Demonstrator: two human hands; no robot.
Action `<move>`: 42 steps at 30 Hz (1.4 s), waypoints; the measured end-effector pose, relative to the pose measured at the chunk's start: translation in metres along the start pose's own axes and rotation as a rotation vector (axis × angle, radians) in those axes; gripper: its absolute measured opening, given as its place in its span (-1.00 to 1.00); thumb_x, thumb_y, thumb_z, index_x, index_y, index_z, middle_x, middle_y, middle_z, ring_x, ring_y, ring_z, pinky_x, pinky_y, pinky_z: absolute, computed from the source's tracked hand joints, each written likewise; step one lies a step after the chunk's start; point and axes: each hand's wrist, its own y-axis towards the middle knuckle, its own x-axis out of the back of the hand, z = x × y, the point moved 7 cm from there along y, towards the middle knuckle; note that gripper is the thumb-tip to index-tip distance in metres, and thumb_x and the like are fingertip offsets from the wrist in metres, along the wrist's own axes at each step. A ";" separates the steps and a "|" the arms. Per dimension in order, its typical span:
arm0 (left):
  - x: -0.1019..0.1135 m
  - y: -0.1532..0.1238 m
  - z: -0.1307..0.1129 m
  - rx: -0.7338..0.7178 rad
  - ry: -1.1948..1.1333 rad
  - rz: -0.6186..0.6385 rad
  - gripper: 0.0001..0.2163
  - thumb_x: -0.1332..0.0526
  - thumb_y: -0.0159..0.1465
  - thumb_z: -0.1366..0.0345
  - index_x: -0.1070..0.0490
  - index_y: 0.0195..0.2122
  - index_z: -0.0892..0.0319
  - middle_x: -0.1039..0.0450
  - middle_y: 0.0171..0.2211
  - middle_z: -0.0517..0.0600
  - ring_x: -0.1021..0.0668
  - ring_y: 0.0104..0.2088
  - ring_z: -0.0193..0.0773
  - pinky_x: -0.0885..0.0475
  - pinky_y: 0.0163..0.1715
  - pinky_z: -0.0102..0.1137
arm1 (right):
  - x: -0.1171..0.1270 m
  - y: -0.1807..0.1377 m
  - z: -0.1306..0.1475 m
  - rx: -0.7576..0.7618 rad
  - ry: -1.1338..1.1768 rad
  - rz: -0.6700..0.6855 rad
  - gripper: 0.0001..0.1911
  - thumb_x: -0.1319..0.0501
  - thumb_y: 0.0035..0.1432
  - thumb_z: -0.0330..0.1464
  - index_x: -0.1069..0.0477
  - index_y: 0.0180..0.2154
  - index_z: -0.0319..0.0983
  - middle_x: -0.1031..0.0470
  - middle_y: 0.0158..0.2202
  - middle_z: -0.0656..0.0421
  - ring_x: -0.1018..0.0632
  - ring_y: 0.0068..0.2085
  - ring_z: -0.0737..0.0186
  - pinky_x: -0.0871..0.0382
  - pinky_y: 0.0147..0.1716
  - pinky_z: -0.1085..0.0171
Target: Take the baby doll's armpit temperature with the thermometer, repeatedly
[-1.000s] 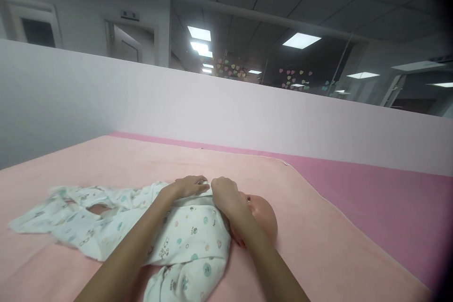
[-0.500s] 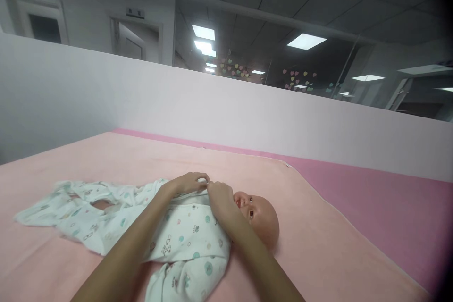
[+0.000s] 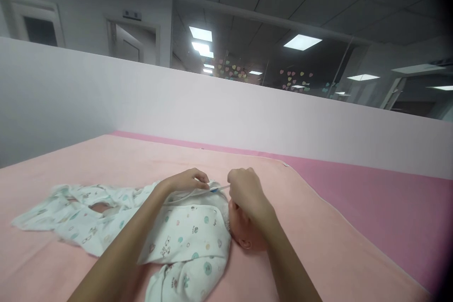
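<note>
A baby doll lies on its back, head to the right, in a white romper printed with small animals and dots. My left hand rests at the far side of the doll's chest, fingers curled on the romper's edge. Over the doll's head, my right hand is closed on one end of a thin white strip. This strip runs taut toward the romper's neckline, with a bit of blue near its left end. I cannot make out whether it is a cloth tie or a stiff stick. My right hand hides most of the doll's face.
Under the doll spreads a pink sheet over a darker pink mat. A low white wall stands behind it. Beyond are doors, ceiling lights and glass with heart stickers.
My right hand has moved right, away from my left hand, drawing out the thin white strip and now covering the doll's face. My left hand stays almost in place.
</note>
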 end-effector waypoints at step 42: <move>0.086 -0.105 -0.111 -0.295 -0.045 -0.887 -0.65 0.00 0.23 0.07 -0.40 -0.12 0.14 -0.44 -0.14 0.04 -0.47 -0.17 -0.20 -0.41 -0.16 -0.29 | 0.072 -0.040 -0.051 0.024 1.383 -0.745 -0.78 -0.22 -0.02 -0.28 -0.51 -0.31 -0.24 -0.56 -0.27 0.12 -0.53 -0.17 0.19 -0.40 -0.09 0.17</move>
